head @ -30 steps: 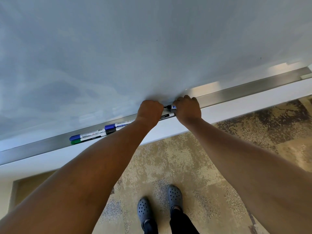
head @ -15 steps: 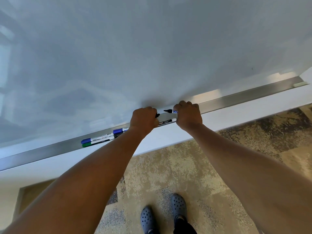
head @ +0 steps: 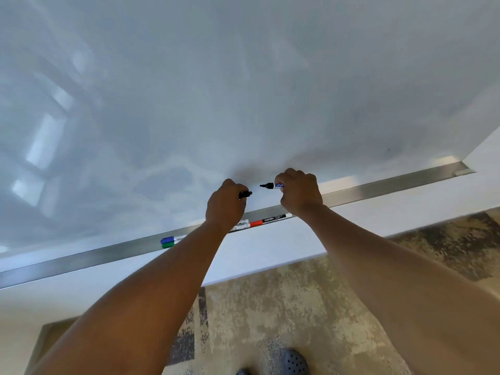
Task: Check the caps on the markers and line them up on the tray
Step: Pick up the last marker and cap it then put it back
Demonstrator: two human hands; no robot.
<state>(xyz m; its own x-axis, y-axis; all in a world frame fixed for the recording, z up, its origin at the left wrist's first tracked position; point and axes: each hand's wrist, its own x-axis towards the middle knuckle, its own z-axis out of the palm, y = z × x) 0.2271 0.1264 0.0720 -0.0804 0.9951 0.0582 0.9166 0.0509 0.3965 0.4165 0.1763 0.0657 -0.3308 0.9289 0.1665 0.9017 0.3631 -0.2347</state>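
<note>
My right hand [head: 300,192] grips an uncapped black marker [head: 272,185] above the metal tray [head: 378,189], its bare tip pointing left. My left hand [head: 226,205] holds the black cap [head: 245,194] a short gap away from that tip. On the tray below my hands lies a marker with a red cap [head: 255,223] and a marker with a black label [head: 274,219]. Further left on the tray lie a blue-capped marker [head: 168,239] and a green-capped marker [head: 169,245], partly hidden by my left forearm.
The whiteboard [head: 243,90] fills the upper view and ends at its right edge [head: 470,158]. A white wall ledge runs under the tray. Below is patterned carpet [head: 284,307], with my grey shoes [head: 296,364] at the bottom.
My hands have lifted off the tray and pulled apart. The black cap has come off the marker, exposing its tip. The red-capped marker beneath is now uncovered.
</note>
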